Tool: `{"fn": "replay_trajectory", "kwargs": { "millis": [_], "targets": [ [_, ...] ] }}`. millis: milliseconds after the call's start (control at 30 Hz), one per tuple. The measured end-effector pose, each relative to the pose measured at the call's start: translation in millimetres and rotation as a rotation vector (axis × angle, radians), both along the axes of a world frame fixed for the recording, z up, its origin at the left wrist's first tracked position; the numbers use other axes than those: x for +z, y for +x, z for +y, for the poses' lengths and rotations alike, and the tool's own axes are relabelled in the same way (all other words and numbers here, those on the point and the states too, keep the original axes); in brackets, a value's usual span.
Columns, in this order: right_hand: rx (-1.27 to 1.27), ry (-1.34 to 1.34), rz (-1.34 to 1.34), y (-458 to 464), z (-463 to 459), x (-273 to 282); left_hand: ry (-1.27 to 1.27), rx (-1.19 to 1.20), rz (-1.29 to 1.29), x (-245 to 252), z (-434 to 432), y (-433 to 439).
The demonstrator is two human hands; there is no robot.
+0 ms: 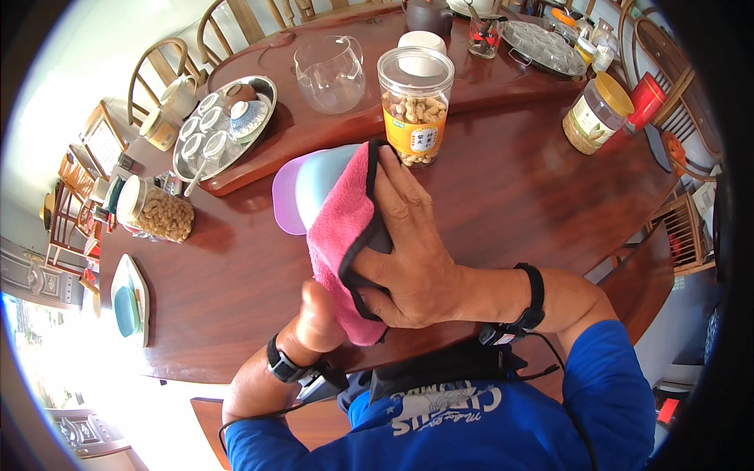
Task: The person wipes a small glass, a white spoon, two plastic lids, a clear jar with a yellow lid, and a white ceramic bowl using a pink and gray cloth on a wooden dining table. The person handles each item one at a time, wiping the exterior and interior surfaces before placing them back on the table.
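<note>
A pink microfibre cloth with a black border drapes over a light blue plastic vessel with a purple rim. My right hand grips the cloth's bordered edge, its fingers spread along the fold and pressing it against the vessel. Close by on the other side is my left hand, thumb raised against the cloth; its fingers are hidden beneath, so their grip does not show. Just beyond my right fingertips stands a clear jar of peanuts with an orange label.
On the reddish wooden table sit a glass pitcher, an oval steel tray of cups and a nut jar on its side. A leaf-shaped dish lies left. At right are a yellow-lidded jar and a red canister.
</note>
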State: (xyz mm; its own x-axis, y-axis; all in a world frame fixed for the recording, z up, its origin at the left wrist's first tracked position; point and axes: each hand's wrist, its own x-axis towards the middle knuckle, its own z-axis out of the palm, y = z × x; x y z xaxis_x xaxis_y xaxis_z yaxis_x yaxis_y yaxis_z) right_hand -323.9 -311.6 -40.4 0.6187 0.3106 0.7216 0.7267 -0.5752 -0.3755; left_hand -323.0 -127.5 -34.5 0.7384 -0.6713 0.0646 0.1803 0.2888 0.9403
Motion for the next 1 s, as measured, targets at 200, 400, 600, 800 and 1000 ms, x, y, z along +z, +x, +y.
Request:
{"fn": "replay_trajectory", "kwargs": {
  "millis": [200,400,600,800,1000],
  "targets": [
    [-0.046,0.154,-0.004,13.8,-9.9,14.4,0.048,-0.256,0.005,2.1,-5.8,3.8],
    [-0.01,0.4,0.158,29.5,-13.9,8.8,-0.005,-0.219,-0.032,-12.9,-8.5,3.7],
    [0.024,0.603,0.331,22.5,-6.5,-9.8,-0.122,-0.078,-0.035,-10.4,-15.1,-2.7],
    [0.128,0.392,0.325,-9.2,12.8,-24.1,0.019,0.241,-0.101,2.7,-3.1,-0.1],
    [0.102,0.151,0.126,-14.4,14.3,-19.7,-0.04,0.266,0.0,-9.3,-0.6,5.4]
  ]
}}
